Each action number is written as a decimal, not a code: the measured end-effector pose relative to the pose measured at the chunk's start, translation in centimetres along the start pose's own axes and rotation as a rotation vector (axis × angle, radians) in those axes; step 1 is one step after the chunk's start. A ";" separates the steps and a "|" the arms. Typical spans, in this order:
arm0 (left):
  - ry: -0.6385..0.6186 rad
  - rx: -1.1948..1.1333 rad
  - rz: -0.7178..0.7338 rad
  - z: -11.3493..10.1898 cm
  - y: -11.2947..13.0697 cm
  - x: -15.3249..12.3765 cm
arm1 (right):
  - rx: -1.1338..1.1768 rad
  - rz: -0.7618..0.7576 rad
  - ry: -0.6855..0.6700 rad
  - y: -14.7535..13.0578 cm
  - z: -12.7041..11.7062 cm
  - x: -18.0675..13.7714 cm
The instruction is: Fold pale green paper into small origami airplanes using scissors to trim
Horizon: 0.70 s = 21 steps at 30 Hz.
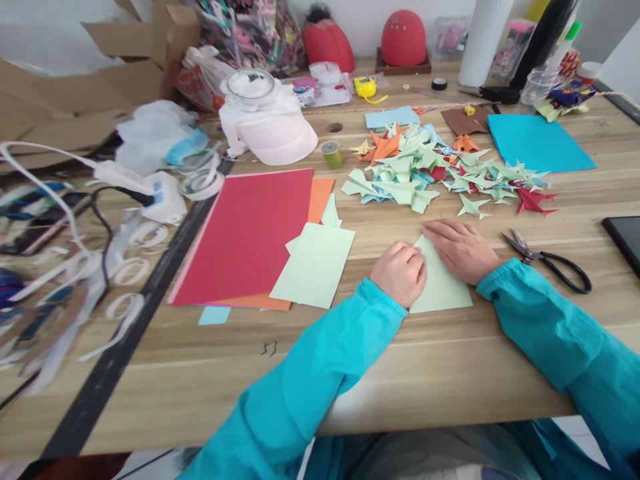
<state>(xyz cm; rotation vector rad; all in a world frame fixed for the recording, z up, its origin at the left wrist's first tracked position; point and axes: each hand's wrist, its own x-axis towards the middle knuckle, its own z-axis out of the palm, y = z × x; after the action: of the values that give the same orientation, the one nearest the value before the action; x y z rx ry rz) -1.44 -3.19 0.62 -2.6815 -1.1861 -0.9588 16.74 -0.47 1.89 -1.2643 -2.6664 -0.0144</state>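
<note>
A pale green sheet of paper [443, 290] lies on the table under both my hands. Curled at its left edge is my left hand [399, 272], its fingers closed on or against the paper; whether they pinch it is hidden. My right hand [461, 250] rests flat over the sheet's upper right part, fingers stretched out. To the left, another pale green sheet [316, 263] lies partly over a red sheet [250, 233] and orange paper [321, 198]. Beyond my hands is a pile of folded paper shapes [410, 163], mostly green with some orange, blue and red.
Black-handled scissors [547, 260] lie open right of my right hand. Further back are a blue sheet [540, 143], a spool [331, 155], a pink cap [280, 137] and a yellow tape measure [365, 87]. Cables and white tape rolls [203, 183] clutter the left. A dark device [625, 240] sits at the right edge.
</note>
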 end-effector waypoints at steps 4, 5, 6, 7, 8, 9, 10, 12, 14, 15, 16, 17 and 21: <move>-0.074 0.027 -0.046 -0.2 0.1 0.1 | 0.004 -0.001 0.008 0.0 0.0 0.0; -0.083 0.029 -0.062 -0.1 0.2 0.0 | 0.004 -0.002 0.009 0.0 0.0 0.0; -0.092 0.027 -0.070 -0.1 0.2 0.0 | 0.004 -0.001 0.008 0.0 0.0 0.0; -0.098 0.025 -0.071 -0.1 0.2 0.0 | 0.004 -0.001 0.006 0.0 -0.1 0.0; -0.104 0.025 -0.067 0.0 0.2 0.0 | 0.003 0.000 0.003 0.0 -0.1 0.1; -0.106 0.025 -0.060 0.0 0.2 0.0 | 0.003 0.002 0.000 -0.1 -0.1 0.1; -0.106 0.024 -0.052 0.0 0.2 -0.1 | 0.004 0.004 -0.001 -0.1 -0.1 0.1; -0.102 0.021 -0.046 0.0 0.2 -0.1 | 0.008 0.007 0.003 0.0 -0.1 0.1; -0.100 0.019 -0.046 0.0 0.1 -0.1 | 0.014 0.009 0.010 0.0 0.0 0.1; -0.100 0.020 -0.047 0.0 0.1 -0.1 | 0.016 0.012 0.015 0.0 0.1 0.1; -0.100 0.023 -0.049 0.0 0.1 -0.1 | 0.018 0.016 0.019 0.1 0.2 0.1; -0.101 0.026 -0.051 0.0 0.1 -0.1 | 0.019 0.023 0.024 0.1 0.2 0.1; -0.118 0.047 -0.060 -0.1 0.2 0.0 | 0.034 0.062 0.033 0.2 0.3 0.1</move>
<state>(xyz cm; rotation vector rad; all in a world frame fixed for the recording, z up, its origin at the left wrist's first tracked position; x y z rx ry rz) -1.35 -3.34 0.69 -2.7138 -1.3002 -0.7792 16.79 -0.28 1.57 -1.3231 -2.5871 0.0188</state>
